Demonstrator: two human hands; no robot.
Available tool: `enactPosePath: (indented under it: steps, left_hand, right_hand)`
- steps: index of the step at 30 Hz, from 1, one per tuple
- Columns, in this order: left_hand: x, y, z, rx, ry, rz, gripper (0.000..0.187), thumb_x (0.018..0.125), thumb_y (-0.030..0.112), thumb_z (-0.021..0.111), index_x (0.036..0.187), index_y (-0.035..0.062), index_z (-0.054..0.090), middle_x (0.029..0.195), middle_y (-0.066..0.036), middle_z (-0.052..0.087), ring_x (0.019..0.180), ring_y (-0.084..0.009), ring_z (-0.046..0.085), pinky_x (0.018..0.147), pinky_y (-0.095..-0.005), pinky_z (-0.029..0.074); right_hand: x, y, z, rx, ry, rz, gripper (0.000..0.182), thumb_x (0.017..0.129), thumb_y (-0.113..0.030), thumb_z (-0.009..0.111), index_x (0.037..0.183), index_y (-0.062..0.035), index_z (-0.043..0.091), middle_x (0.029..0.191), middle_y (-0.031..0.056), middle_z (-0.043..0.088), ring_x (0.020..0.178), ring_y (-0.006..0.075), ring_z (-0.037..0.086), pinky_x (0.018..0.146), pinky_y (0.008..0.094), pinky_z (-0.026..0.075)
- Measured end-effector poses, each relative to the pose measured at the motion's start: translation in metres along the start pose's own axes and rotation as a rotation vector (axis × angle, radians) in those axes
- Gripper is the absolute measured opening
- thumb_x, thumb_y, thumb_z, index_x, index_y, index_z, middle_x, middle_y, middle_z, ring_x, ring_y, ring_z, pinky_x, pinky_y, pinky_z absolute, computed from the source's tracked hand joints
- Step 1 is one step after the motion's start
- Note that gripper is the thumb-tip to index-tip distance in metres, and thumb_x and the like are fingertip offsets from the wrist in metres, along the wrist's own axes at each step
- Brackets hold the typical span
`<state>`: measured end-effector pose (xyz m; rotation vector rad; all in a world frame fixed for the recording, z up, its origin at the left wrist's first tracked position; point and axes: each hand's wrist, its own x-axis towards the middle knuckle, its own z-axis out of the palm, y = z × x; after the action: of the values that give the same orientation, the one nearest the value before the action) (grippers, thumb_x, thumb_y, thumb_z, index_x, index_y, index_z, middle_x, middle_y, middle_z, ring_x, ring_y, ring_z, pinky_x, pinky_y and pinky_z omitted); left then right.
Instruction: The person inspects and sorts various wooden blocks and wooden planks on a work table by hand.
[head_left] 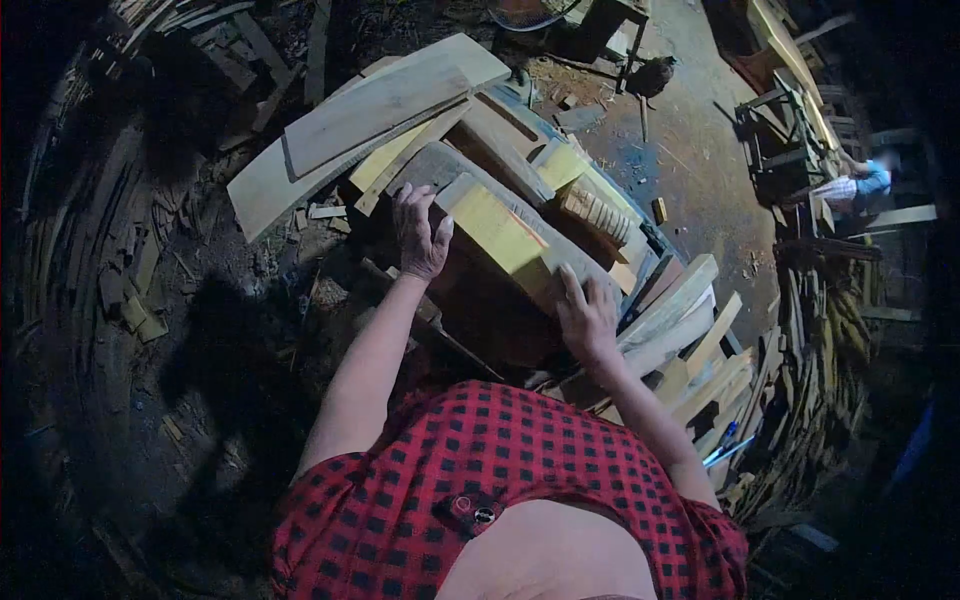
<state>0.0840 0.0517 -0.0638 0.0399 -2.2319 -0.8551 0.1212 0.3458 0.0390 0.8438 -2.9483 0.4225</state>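
A thick wooden block [497,228] with a bright yellow top lies slantwise in front of me, on a grey wooden beam [435,163]. My left hand [420,232] is at the block's upper left end, thumb and fingers apart, its fingertips near the beam's edge. On the block's lower right end rests my right hand [588,312], fingers spread over the wood. Neither hand is wrapped round anything. Just beyond the block, to the right, stands a stack of notched wood pieces [597,214].
Long pale boards [375,120] lie at the upper left. More offcuts [690,350] are piled on the right. A small stool [625,30] stands at the top. Another person [850,185] is far off at the right, by a wooden frame [785,140].
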Motion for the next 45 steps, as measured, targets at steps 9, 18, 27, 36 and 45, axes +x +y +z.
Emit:
enactPosePath:
  steps: [9,18,27,36,45]
  left_hand:
    - [-0.002,-0.006,0.002,-0.047,-0.010,-0.033,0.043,0.085,0.032,0.056,0.115,0.0024,0.047,0.122,-0.018,0.047,0.124,-0.0415,0.036,0.106,-0.0517,0.025]
    - [-0.014,-0.028,0.012,-0.136,-0.138,-0.113,0.040,0.082,0.033,0.060,0.114,0.0118,0.051,0.126,-0.016,0.046,0.125,-0.0406,0.034,0.107,-0.0512,0.022]
    - [-0.002,-0.006,0.001,-0.011,-0.013,0.009,0.043,0.085,0.033,0.057,0.114,0.0040,0.048,0.121,-0.017,0.048,0.123,-0.0407,0.038,0.104,-0.0521,0.027]
    - [-0.001,-0.003,-0.001,-0.002,-0.013,-0.037,0.042,0.085,0.032,0.054,0.115,0.0027,0.047,0.121,-0.018,0.048,0.123,-0.0410,0.038,0.104,-0.0519,0.027]
    - [-0.017,-0.019,0.014,-0.228,-0.092,-0.185,0.041,0.081,0.030,0.064,0.112,0.0073,0.052,0.126,-0.016,0.047,0.125,-0.0406,0.036,0.106,-0.0503,0.026]
  right_hand:
    - [0.055,-0.032,0.028,0.024,0.006,-0.064,0.060,0.078,-0.017,0.063,0.135,-0.0184,0.045,0.100,0.0179,0.049,0.091,0.0358,0.051,0.077,0.0443,0.044]
    - [0.182,-0.095,0.067,0.028,0.084,-0.189,0.064,0.078,-0.016,0.058,0.139,-0.0188,0.038,0.103,0.0183,0.047,0.095,0.0354,0.048,0.079,0.0445,0.041]
    - [0.025,-0.032,0.019,0.042,-0.010,-0.120,0.065,0.074,-0.014,0.065,0.135,-0.0173,0.044,0.098,0.0160,0.048,0.090,0.0361,0.050,0.078,0.0457,0.043]
    - [-0.009,-0.017,0.008,-0.035,-0.028,-0.055,0.066,0.073,-0.013,0.067,0.135,-0.0182,0.044,0.106,0.0183,0.048,0.094,0.0365,0.050,0.081,0.0463,0.043]
    - [0.187,-0.085,0.064,0.001,0.059,-0.191,0.065,0.077,-0.024,0.062,0.138,-0.0210,0.038,0.105,0.0170,0.047,0.098,0.0352,0.049,0.081,0.0452,0.043]
